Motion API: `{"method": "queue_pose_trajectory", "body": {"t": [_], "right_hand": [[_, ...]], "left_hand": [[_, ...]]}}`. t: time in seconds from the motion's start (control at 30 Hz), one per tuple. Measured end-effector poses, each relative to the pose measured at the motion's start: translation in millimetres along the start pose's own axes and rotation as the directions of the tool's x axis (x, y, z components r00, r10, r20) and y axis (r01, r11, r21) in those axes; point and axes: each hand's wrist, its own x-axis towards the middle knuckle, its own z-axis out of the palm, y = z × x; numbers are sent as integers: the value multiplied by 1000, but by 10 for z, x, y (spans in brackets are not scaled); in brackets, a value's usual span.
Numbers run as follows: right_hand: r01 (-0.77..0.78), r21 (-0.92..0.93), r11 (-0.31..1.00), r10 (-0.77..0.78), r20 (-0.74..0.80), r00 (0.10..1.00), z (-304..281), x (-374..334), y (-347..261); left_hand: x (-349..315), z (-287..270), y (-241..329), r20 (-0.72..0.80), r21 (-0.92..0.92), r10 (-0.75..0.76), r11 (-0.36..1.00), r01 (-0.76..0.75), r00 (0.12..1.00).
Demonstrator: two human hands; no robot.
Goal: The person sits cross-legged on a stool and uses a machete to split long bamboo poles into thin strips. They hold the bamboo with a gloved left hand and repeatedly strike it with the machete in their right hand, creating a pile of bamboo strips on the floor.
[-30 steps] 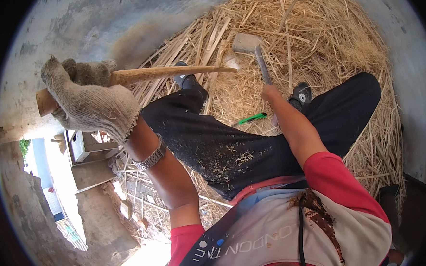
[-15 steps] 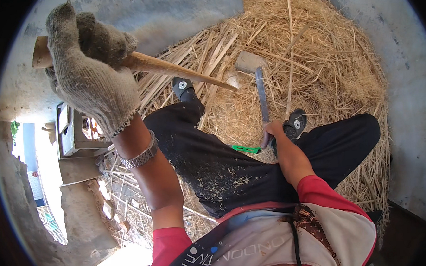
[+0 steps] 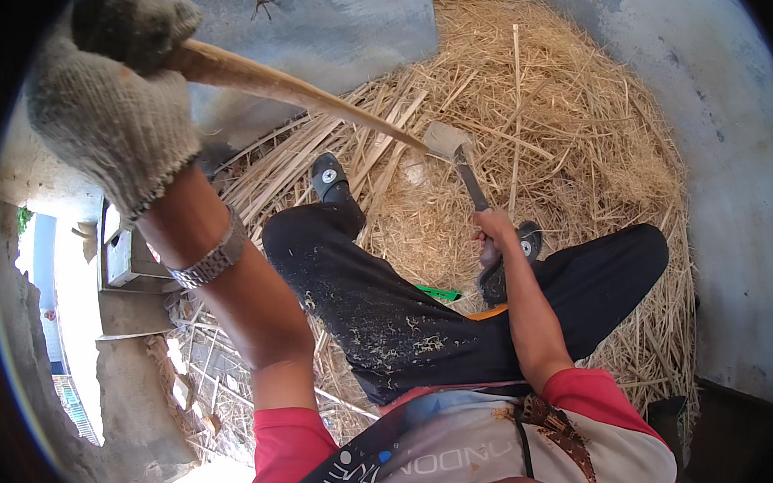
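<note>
My left hand (image 3: 117,107), in a grey knitted glove and raised at the upper left, grips a bamboo strip (image 3: 309,95). The strip slants down to the right. Its far end meets the edge of a pale block (image 3: 445,138) among the shavings. My bare right hand (image 3: 494,226) is wrapped round the handle of a long machete (image 3: 470,181). The blade points away from me, and its tip lies against the near side of the block. Whether strip and blade touch I cannot tell.
Bamboo shavings (image 3: 591,143) cover the floor between grey walls (image 3: 744,223). Split bamboo strips (image 3: 312,153) lie beyond my left foot. A green object (image 3: 440,292) lies between my black-trousered legs. At the left, a wooden frame (image 3: 129,255) stands near a bright opening.
My left hand has risen and moved left, drawing the strip up, with its far end now at the block. The machete has shifted slightly, its blade tip lower and left.
</note>
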Motion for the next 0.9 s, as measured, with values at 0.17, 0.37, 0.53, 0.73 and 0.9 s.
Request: {"method": "queue_pose_trajectory", "body": {"t": [0.17,0.37,0.53,0.73,0.9], "right_hand": [[45,-1,999,-45,25,999,-810,-906,-861],[583,-384,715,-698,-367,615,-478,-1609,-1079],[518,-407,753,-643,-286,710,221,-1669,-1029],[328,-609,722,-583,-282,762,65,-986,-454],[484,-411,773,-592,-191,783,38,-1406,-732]], "left_hand": [[475,289,-491,389,-20,9,1000,-1,921],[50,1014,-852,-67,-96,-69,993,62,995],[50,966,-683,-82,-19,95,995,-96,992],[59,970,-947,-158,-80,67,994,-80,985],[78,833,-774,-217,6,-25,1000,27,976]]}}
